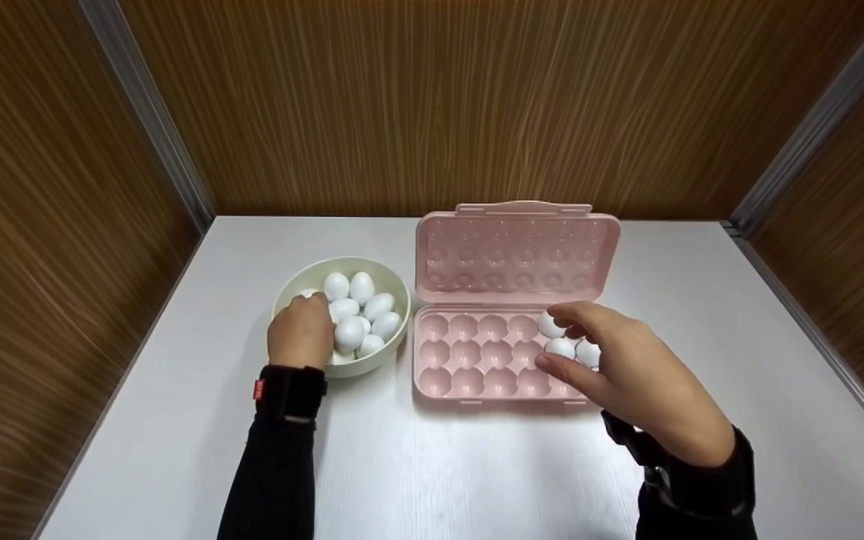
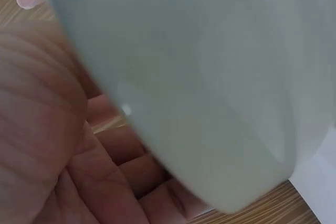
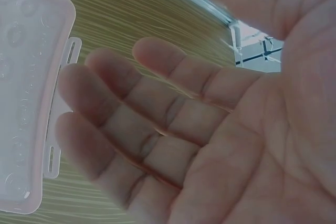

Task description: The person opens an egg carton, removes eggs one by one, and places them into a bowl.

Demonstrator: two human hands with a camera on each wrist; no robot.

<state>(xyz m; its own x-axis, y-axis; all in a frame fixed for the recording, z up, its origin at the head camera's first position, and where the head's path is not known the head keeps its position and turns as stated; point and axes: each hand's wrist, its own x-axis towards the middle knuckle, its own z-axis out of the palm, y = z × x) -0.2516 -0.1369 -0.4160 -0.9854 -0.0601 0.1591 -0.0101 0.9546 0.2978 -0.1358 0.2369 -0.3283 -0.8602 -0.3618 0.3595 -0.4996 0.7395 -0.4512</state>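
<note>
My left hand (image 1: 300, 330) reaches over the left rim of a pale green bowl (image 1: 361, 366), among several white eggs (image 1: 349, 333). Its fingertips are hidden in the head view. In the left wrist view the bowl's outer wall (image 2: 199, 87) covers part of the fingers (image 2: 131, 166), and I cannot tell whether they grip an egg. My right hand (image 1: 638, 375) hovers over the right end of a pink egg box (image 1: 466, 352), thumb and fingers spread apart. White eggs (image 1: 560, 348) sit in cups there, partly behind that hand. The right wrist view shows the palm (image 3: 236, 156) holding nothing.
The box's hinged lid (image 1: 514, 255) stands raised at the back. Bare cups fill its left and middle part. All this rests on a white table (image 1: 402, 465), with wood-grain panels (image 1: 432, 105) behind and on both sides.
</note>
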